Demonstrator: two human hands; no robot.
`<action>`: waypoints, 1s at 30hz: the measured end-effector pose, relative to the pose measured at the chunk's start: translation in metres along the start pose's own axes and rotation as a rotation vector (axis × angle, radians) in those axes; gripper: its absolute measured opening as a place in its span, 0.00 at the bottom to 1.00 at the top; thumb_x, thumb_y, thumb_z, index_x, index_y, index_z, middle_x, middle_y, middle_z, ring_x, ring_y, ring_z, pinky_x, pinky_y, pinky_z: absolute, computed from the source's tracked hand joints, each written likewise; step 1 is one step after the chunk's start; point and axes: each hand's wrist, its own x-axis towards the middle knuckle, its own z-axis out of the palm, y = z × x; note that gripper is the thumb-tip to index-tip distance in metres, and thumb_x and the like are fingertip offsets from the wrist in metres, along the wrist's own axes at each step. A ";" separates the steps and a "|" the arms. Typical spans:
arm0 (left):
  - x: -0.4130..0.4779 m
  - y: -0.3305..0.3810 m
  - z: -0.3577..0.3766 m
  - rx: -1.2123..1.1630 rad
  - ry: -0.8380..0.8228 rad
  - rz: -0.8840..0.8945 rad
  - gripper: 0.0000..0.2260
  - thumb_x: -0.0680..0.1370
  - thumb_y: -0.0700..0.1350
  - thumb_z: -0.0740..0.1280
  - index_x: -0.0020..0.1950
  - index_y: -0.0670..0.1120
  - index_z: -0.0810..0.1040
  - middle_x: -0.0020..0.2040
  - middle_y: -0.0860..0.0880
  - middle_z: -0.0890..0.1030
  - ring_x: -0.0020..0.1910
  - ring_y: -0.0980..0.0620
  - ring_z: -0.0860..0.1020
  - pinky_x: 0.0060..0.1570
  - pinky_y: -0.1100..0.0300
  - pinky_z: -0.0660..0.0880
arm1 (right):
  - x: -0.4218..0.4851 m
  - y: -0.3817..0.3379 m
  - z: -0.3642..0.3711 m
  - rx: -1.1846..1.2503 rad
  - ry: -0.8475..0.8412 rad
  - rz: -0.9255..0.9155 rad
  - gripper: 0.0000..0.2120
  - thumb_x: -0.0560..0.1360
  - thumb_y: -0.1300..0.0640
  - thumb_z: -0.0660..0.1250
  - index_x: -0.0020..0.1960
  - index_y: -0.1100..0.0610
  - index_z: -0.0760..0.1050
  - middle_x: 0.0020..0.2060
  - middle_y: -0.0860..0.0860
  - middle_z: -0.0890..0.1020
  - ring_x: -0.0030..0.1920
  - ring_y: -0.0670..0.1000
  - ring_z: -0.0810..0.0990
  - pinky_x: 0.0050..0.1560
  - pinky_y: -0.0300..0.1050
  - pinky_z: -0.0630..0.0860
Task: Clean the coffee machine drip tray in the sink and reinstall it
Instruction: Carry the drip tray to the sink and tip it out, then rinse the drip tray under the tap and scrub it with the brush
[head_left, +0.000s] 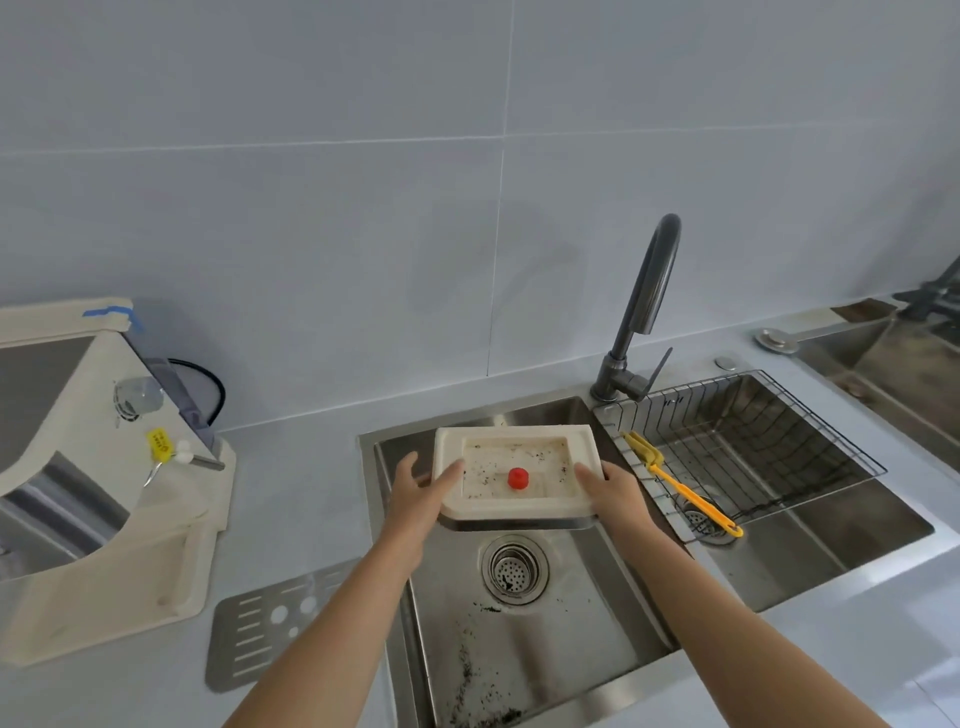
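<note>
A cream drip tray (519, 441) hangs level over the left basin of the steel sink (566, 644). Its well holds dark coffee specks and a small red float (518, 478). My left hand (421, 486) grips the tray's left edge, thumb on top. My right hand (610, 491) grips its right edge. The cream coffee machine (93, 467) stands on the counter at the left, with its base slot vacant. The tray's metal grate (260, 629) lies flat on the counter in front of the machine.
A dark tap (644, 312) rises behind the sink. The right basin holds a wire rack (753, 441) with a yellow brush (680, 486) across it. Coffee grounds are scattered on the left basin floor near the drain strainer (514, 569). Grey tiled wall behind.
</note>
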 end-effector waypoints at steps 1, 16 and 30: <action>0.006 -0.004 0.000 -0.025 0.014 -0.053 0.46 0.59 0.66 0.73 0.71 0.51 0.61 0.67 0.46 0.71 0.64 0.44 0.72 0.63 0.41 0.70 | 0.001 0.001 -0.001 -0.003 -0.002 0.003 0.12 0.78 0.56 0.60 0.55 0.62 0.74 0.44 0.54 0.79 0.41 0.50 0.78 0.36 0.39 0.74; 0.019 -0.010 0.104 0.192 0.174 -0.139 0.21 0.81 0.53 0.49 0.60 0.39 0.70 0.39 0.48 0.76 0.39 0.50 0.77 0.34 0.59 0.75 | 0.060 0.018 -0.066 -0.100 -0.194 -0.030 0.13 0.78 0.55 0.59 0.59 0.61 0.71 0.48 0.53 0.79 0.48 0.51 0.78 0.46 0.43 0.77; 0.024 -0.001 0.157 0.420 0.362 -0.069 0.24 0.81 0.54 0.46 0.60 0.39 0.73 0.41 0.47 0.76 0.39 0.51 0.76 0.31 0.63 0.69 | 0.171 -0.011 -0.137 0.016 -0.279 0.063 0.22 0.79 0.51 0.55 0.67 0.64 0.65 0.60 0.64 0.75 0.59 0.62 0.76 0.61 0.56 0.72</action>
